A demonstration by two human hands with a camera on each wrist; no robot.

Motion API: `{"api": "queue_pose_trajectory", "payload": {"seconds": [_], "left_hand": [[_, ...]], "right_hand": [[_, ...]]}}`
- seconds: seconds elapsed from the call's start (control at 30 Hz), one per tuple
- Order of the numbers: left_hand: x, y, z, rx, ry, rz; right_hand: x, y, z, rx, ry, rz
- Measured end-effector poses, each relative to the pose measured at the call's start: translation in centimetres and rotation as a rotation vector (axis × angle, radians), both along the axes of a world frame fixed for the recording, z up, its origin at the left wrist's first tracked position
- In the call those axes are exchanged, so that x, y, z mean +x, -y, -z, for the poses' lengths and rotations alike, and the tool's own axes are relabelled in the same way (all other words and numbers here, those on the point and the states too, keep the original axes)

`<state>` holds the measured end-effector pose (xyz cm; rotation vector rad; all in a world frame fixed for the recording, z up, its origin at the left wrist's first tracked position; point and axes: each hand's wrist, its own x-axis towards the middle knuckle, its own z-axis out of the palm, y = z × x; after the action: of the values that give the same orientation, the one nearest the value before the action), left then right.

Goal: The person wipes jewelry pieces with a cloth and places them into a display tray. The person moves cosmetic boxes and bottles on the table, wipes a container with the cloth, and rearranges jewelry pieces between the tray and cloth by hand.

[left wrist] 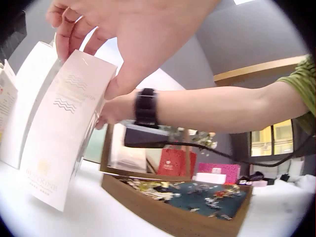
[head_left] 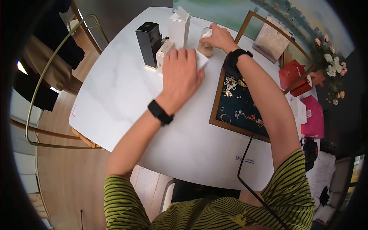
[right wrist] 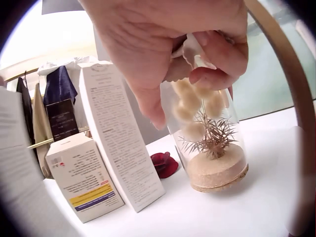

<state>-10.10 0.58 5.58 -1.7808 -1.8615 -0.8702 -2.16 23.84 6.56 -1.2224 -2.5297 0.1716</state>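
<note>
Two hands are working | left hand (head_left: pixel 179 73) is gripping white box (left wrist: pixel 69 123) near its top | right hand (head_left: pixel 221 37) is grasping top of glass jar (right wrist: pixel 212 148) | box is staying between small carton (head_left: pixel 165 55) and jar

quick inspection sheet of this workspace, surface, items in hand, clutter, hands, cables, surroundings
surface: white marbled table, blue lettering near the front edge
job's things: white printed cardboard box; clear glass dome over a dried plant on a round tan base
clutter: tall black box, tall white box, small cream box, dark red flower, open wood-framed jewellery case, red bag, bright pink box
hands: left hand grips the printed box near its top; right hand grips the dome's top
cables: one black cable crossing the front edge
surroundings: hanging clothes, green painting, pink and white flowers; spills: nothing seen
</note>
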Motion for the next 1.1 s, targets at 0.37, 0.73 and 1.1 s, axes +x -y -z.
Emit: {"api": "queue_pose_trajectory", "payload": {"seconds": [0.37, 0.73, 1.1], "left_hand": [[1.0, 4.4, 0.8, -0.167, 0.129, 0.139], [-6.4, 1.3, 2.0, 0.053, 0.139, -0.204], [-6.2, 0.8, 1.9, -0.198, 0.273, -0.318]], "right_hand": [[-0.2, 0.1, 0.6, -0.122, 0.082, 0.022], [4.5, 12.1, -1.6, -0.11, -0.284, -0.221], [5.4, 15.2, -1.9, -0.051, 0.027, -0.242]]}}
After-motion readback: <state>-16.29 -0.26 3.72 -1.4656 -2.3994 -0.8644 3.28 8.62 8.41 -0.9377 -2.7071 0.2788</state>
